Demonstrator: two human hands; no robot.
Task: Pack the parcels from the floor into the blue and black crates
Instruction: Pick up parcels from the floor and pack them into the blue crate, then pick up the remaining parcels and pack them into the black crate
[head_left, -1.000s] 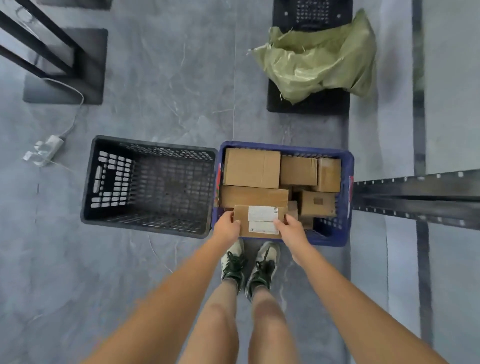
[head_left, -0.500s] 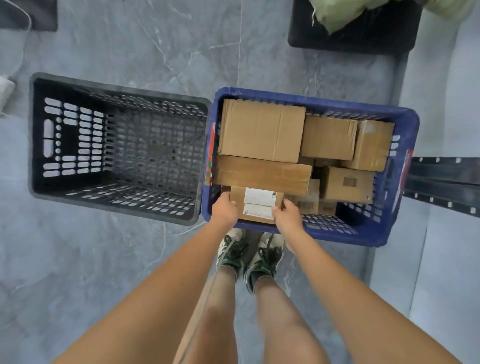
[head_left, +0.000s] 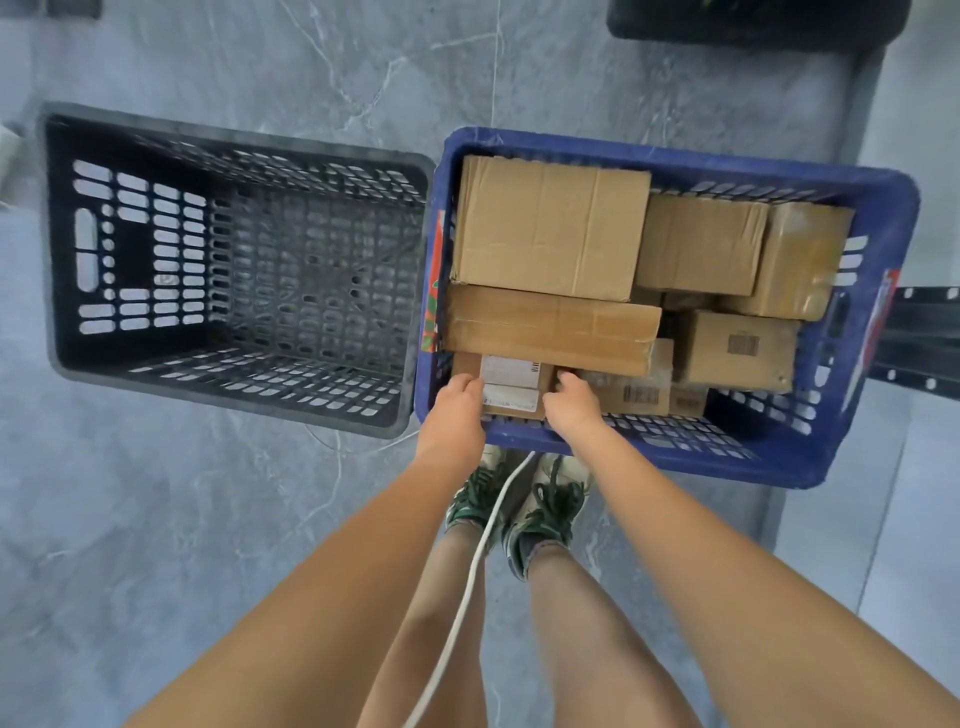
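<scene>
Both hands hold a small labelled parcel (head_left: 511, 387) at the near left corner of the blue crate (head_left: 878, 332) — the left hand (head_left: 457, 408) on its left end, the right hand (head_left: 574, 402) on its right. It sits low, partly under a long flat box (head_left: 550, 330). More cardboard boxes fill the crate. The black crate (head_left: 67, 239) stands touching its left side, on the grey floor (head_left: 156, 519).

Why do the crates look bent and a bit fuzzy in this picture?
Head view: the wide-angle lens bows straight edges, so the blue crate and black crate splay outward; motion blur softens the black crate's mesh; lighting is soft and even, with only a faint sheen on the taped parcel.
</scene>
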